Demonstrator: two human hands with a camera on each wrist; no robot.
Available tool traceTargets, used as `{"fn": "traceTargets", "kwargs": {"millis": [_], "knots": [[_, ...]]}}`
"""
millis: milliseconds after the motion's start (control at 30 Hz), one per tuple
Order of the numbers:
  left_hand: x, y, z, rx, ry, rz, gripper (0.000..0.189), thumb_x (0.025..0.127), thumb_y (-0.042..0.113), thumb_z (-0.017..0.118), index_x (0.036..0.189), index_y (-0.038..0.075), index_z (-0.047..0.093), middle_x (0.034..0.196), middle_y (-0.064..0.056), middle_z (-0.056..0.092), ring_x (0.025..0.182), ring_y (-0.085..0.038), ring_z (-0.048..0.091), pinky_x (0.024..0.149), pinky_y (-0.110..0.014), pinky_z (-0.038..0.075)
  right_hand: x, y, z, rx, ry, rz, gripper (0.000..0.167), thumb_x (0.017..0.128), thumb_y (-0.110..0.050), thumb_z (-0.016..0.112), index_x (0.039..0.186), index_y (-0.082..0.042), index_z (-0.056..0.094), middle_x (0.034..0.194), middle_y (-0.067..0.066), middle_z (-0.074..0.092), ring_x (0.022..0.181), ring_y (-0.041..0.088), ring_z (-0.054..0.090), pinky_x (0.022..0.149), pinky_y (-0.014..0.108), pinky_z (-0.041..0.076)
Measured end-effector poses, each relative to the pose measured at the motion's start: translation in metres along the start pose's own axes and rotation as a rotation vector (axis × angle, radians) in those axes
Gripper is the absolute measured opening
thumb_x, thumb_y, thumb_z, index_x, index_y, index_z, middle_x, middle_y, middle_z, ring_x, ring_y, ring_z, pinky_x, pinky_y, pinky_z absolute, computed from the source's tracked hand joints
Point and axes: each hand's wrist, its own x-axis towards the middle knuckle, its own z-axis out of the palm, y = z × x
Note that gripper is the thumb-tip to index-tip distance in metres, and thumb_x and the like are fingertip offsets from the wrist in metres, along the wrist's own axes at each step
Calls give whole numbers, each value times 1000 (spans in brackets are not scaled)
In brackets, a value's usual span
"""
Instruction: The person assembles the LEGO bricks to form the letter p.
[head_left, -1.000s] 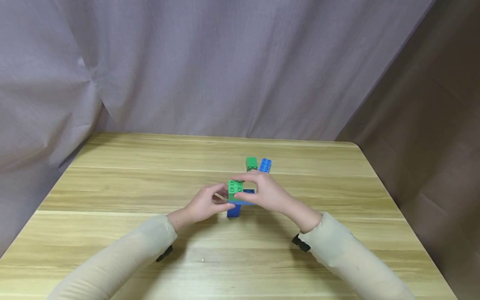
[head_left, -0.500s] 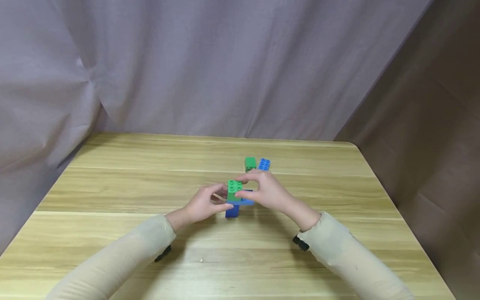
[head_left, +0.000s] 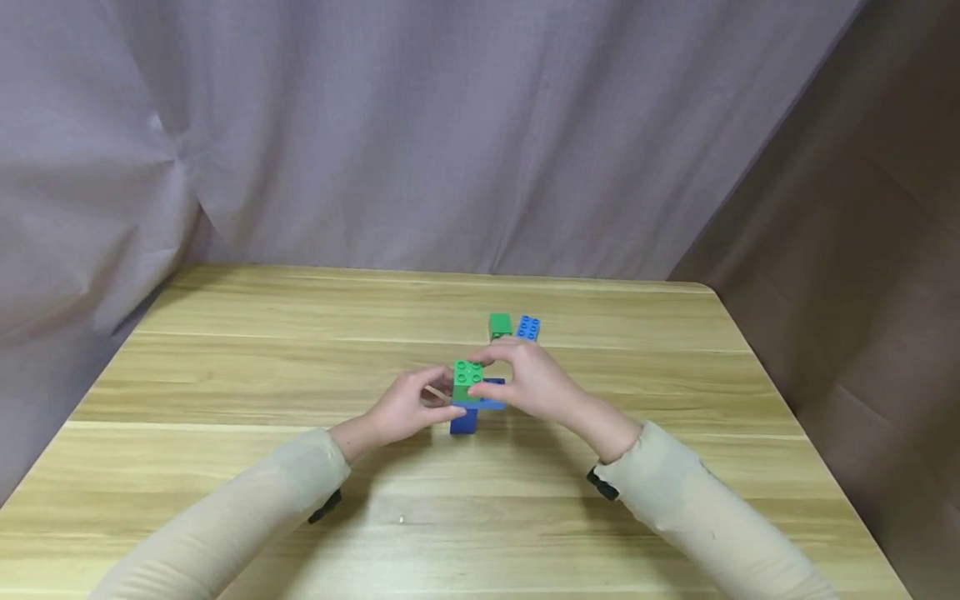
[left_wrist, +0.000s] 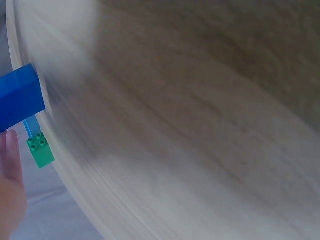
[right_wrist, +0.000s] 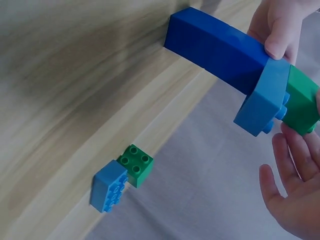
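Observation:
A dark blue column of building bricks (right_wrist: 220,45) stands upright on the table. Across its top lies a lighter blue brick (right_wrist: 260,102), sticking out to the right, with a green brick (head_left: 468,379) on its left end. My left hand (head_left: 405,408) grips the stack from the left, its thumb at the joint of column and lighter blue brick. From the right, my right hand (head_left: 536,383) pinches the green brick between thumb and fingers. The left wrist view catches the blue column (left_wrist: 22,95) only at its left edge.
Behind the stack a loose green brick (right_wrist: 136,165) lies on its side, studs towards me, beside a loose blue brick (right_wrist: 107,185). Grey curtain (head_left: 420,150) hangs behind the wooden table (head_left: 262,350). A tiny pale speck (head_left: 401,519) lies near the front.

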Motion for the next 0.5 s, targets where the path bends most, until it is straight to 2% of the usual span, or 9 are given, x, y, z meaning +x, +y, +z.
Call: {"fn": "traceTargets", "kwargs": {"millis": [67, 200, 333, 500], "knots": [[0, 0, 0, -3, 2, -1, 28, 82, 17, 72, 104, 5, 61, 100, -10, 68, 93, -23, 65, 79, -22, 57, 0, 2, 1, 25, 1, 9, 39, 79, -26, 75, 112, -6, 66, 104, 5, 68, 95, 18, 60, 86, 36, 53], [-1, 0, 1, -6, -4, -13, 28, 82, 17, 72, 104, 4, 60, 99, -10, 68, 92, -22, 65, 79, -22, 57, -1, 7, 4, 162, -9, 29, 38, 78, -21, 76, 111, -6, 66, 99, 4, 69, 88, 16, 60, 84, 40, 53], [-2, 1, 2, -13, -6, -14, 29, 82, 17, 72, 104, 3, 60, 100, -11, 68, 93, -24, 65, 79, -23, 57, -1, 13, 6, 265, -21, 44, 38, 78, -18, 76, 112, -5, 65, 92, 2, 68, 82, 12, 60, 79, 32, 54], [0, 0, 2, -20, 0, -15, 29, 82, 17, 72, 103, 3, 60, 99, -13, 68, 92, -24, 65, 79, -25, 57, 4, 24, -1, 326, -31, 57, 35, 82, -16, 72, 114, -3, 64, 97, 7, 68, 87, 15, 60, 80, 30, 53]]}}
